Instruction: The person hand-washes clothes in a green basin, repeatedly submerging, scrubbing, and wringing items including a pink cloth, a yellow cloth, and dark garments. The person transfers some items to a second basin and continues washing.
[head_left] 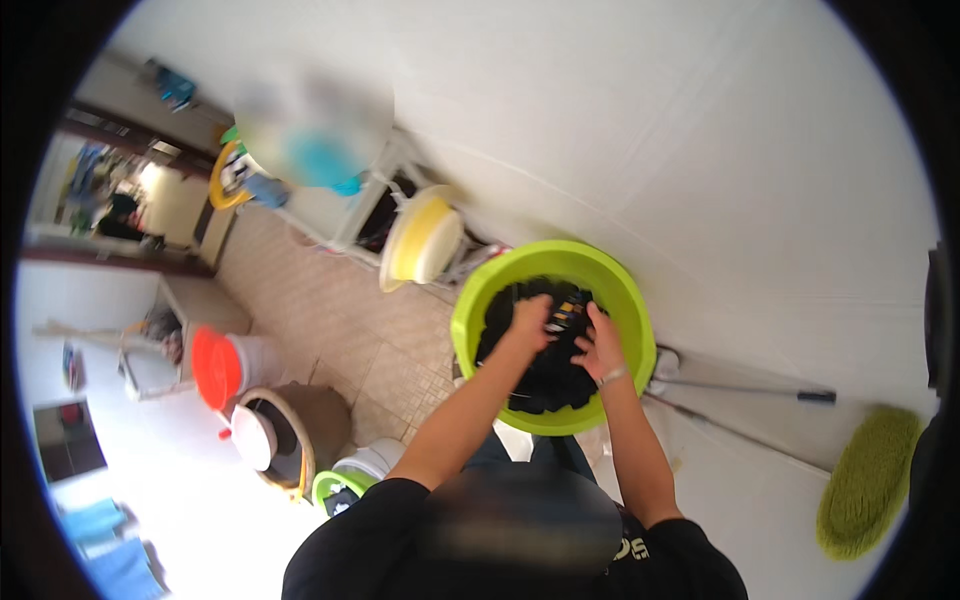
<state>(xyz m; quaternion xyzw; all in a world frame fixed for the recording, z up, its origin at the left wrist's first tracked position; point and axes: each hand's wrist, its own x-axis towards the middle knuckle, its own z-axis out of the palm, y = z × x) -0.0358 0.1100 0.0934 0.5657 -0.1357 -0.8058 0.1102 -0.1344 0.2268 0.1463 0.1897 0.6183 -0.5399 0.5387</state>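
Note:
Black cloth (pixel 548 380), probably clothing, fills much of a lime-green plastic basin (pixel 632 300) in front of me. A patch with yellow-orange and white marks (pixel 570 309) shows on the cloth between my hands. My left hand (pixel 530 322) is over the left part of the cloth, its fingers curled in and closed on it. To the right, my right hand (pixel 602 350) has its fingers spread against the cloth beside the marked patch, and a band circles that wrist. Some fingertips are hard to make out against the black.
A yellow-and-cream basin (pixel 425 240) leans by a white rack (pixel 350 215) at far left. Left stand a red bucket (pixel 215 368), a large brown tub (pixel 325 425) and a small green basin (pixel 330 485). A green mop head (pixel 868 482) and poles (pixel 735 388) lie right, by the white wall (pixel 700 150).

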